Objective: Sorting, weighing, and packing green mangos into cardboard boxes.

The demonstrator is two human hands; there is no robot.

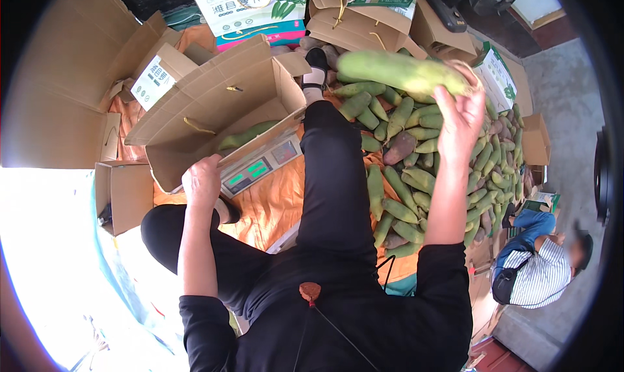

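Observation:
A large pale green radish is raised above the heap, lying nearly level. My right hand is closed round its right end, with the thumb underneath. My left hand grips the near edge of an open cardboard box. Inside that box lies another green radish, partly hidden by the near wall. The box rests on a digital scale, whose green-lit display faces me.
A big heap of green radishes, a few reddish, spreads over an orange sheet at right. Cardboard boxes and printed cartons stand left and behind. My knees flank the scale. Another person sits at far right.

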